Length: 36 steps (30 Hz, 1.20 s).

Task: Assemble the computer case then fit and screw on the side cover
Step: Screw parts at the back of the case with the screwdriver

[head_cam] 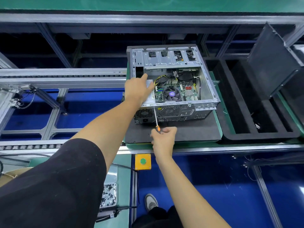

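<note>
- While the open grey metal computer case [172, 83] lies on its side on a dark foam mat [189, 130] on the green tabletop [219, 122], its uncovered side is turned upward, so that the green motherboard [184, 93] and the round cooler fan [171, 93] are seen inside.
- The left hand [138, 89] is laid on the silver power supply box [148, 87] at the case's left edge; its fingers are released and stretched flat, gripping nothing.
- An orange-handled screwdriver [156, 118] is grasped by the clenched fingers of the right hand [163, 137], and its thin steel shaft is pointed up at the top rim of the case's rear panel.
- A dark flat side cover [273, 60] is propped upright, well to the right of the case, behind a black foam tray [230, 129].
- A yellow box with a green button [143, 161] is seen below the tabletop's near edge.
</note>
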Tool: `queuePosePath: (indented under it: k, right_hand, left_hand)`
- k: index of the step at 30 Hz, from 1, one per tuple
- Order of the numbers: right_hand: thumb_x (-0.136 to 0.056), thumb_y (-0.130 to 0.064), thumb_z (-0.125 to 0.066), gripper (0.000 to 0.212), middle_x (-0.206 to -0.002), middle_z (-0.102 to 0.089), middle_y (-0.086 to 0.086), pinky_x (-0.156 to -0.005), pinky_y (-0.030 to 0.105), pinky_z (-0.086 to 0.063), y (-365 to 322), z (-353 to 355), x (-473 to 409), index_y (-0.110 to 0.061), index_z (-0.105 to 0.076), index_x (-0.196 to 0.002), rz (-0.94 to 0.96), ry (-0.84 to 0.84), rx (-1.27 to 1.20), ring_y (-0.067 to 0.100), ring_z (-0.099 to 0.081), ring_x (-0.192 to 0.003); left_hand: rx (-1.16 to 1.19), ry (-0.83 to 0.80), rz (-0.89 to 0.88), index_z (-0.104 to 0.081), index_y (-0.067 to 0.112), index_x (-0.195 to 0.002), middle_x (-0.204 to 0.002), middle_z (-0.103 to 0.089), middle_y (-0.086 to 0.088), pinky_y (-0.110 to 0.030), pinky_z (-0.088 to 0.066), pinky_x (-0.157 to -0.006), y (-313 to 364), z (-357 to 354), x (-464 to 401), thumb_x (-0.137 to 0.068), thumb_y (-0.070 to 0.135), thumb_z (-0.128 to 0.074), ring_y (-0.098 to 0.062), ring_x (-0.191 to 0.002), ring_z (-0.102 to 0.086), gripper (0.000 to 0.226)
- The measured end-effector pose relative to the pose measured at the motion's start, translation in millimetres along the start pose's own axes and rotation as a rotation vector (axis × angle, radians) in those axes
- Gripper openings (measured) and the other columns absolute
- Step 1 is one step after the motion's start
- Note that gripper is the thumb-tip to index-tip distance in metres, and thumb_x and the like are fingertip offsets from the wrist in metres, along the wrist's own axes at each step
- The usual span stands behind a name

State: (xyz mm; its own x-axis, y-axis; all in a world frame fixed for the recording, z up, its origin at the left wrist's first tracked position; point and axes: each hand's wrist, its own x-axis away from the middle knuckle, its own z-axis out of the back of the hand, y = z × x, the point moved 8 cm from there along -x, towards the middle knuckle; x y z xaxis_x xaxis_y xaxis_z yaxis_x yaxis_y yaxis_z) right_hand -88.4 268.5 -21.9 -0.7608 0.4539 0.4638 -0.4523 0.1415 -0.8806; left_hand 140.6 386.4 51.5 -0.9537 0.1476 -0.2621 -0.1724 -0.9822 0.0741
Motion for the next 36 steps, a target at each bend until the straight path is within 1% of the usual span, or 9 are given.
queuePosePath:
  k: [2, 4, 10, 14, 19, 25, 29, 32, 36]
  right_hand:
    - [-0.086, -0.004, -0.062, 0.022, -0.081, -0.064, 0.011, -0.047, 0.028, -0.044, -9.3, 5.3, 1.5, -0.014, -0.043, -0.086, 0.152, 0.048, 0.109, 0.026, -0.059, -0.057]
    - [-0.088, 0.001, -0.059, 0.025, -0.074, -0.065, 0.012, -0.043, 0.023, -0.042, -11.0, 6.6, -1.5, -0.010, -0.039, -0.079, 0.177, 0.035, 0.086, 0.022, -0.059, -0.048]
    - [-0.090, 0.006, -0.058, 0.033, -0.065, -0.053, 0.001, -0.035, 0.018, -0.027, 20.5, -25.8, 1.1, -0.016, -0.040, -0.074, -0.387, -0.253, -0.569, 0.007, -0.037, -0.041]
    - [-0.096, -0.001, -0.054, 0.024, -0.062, -0.050, -0.001, -0.033, 0.013, -0.027, 25.7, -37.6, 8.6, -0.016, -0.044, -0.080, -0.554, -0.375, -0.781, 0.003, -0.037, -0.040]
    - [-0.096, -0.008, -0.058, 0.004, -0.067, -0.066, 0.004, -0.037, 0.015, -0.039, 26.9, -29.2, 2.3, -0.010, -0.058, -0.093, -0.559, -0.383, -0.599, 0.006, -0.053, -0.047]
    - [-0.093, -0.009, -0.058, 0.005, -0.071, -0.071, 0.003, -0.035, 0.017, -0.030, 20.9, -14.7, -3.4, -0.014, -0.058, -0.091, -0.459, -0.350, -0.372, 0.008, -0.049, -0.046]
    - [-0.092, -0.006, -0.053, 0.010, -0.065, -0.064, 0.003, -0.037, 0.019, -0.026, 15.3, 7.4, -13.2, -0.014, -0.053, -0.087, -0.344, -0.331, -0.164, 0.010, -0.042, -0.045]
    - [-0.092, -0.005, -0.052, 0.012, -0.065, -0.062, 0.003, -0.038, 0.020, -0.027, 17.4, 21.2, -20.8, -0.014, -0.053, -0.084, -0.301, -0.325, -0.067, 0.010, -0.042, -0.044]
    - [-0.093, -0.006, -0.053, 0.012, -0.064, -0.062, 0.003, -0.037, 0.021, -0.028, 25.2, 29.2, -26.8, -0.013, -0.053, -0.083, -0.254, -0.348, 0.030, 0.011, -0.042, -0.043]
  left_hand:
    - [0.008, -0.001, 0.001, -0.045, 0.019, -0.094, -0.054, -0.051, -0.003, -0.033, -0.035, -0.051, -0.1, -0.1, 0.0, -0.097, 0.054, -0.031, -0.025, -0.055, -0.047, 0.038]
    - [0.011, 0.002, 0.000, -0.044, 0.020, -0.093, -0.053, -0.049, -0.002, -0.032, -0.032, -0.050, -0.3, 0.6, 0.7, -0.097, 0.055, -0.030, -0.024, -0.054, -0.045, 0.038]
    - [0.022, 0.001, -0.002, -0.043, 0.020, -0.091, -0.051, -0.046, -0.001, -0.033, -0.025, -0.051, -0.9, 0.4, -0.1, -0.096, 0.054, -0.031, -0.018, -0.049, -0.037, 0.036]
    - [0.015, -0.021, 0.010, -0.041, 0.020, -0.091, -0.051, -0.045, -0.002, -0.033, -0.026, -0.051, -1.6, 1.0, 0.4, -0.095, 0.054, -0.032, -0.018, -0.049, -0.035, 0.036]
    - [0.078, -0.006, 0.042, -0.047, 0.017, -0.092, -0.051, -0.047, -0.002, -0.033, -0.024, -0.049, -0.8, 3.6, 2.4, -0.093, 0.046, -0.023, -0.022, -0.048, -0.041, 0.037]
    - [0.387, 0.008, 0.236, -0.054, 0.013, -0.115, -0.081, -0.063, -0.006, -0.040, -0.044, -0.058, -19.4, 10.6, 9.9, -0.097, 0.022, -0.036, -0.027, -0.073, -0.057, 0.027]
    - [0.907, 0.058, 0.484, -0.053, 0.012, -0.113, -0.094, -0.061, -0.003, -0.036, -0.042, -0.068, -44.2, 16.0, 39.4, -0.099, 0.013, -0.031, -0.018, -0.080, -0.053, 0.026]
    - [1.124, 0.110, 0.636, -0.053, 0.017, -0.107, -0.091, -0.062, -0.003, -0.031, -0.045, -0.067, -61.7, 13.5, 79.2, -0.093, 0.012, -0.031, -0.014, -0.077, -0.053, 0.026]
    - [1.374, 0.113, 1.020, -0.050, 0.016, -0.106, -0.086, -0.064, -0.001, -0.037, -0.042, -0.082, -71.7, -29.1, 149.8, -0.094, 0.003, -0.030, -0.019, -0.077, -0.049, 0.028]
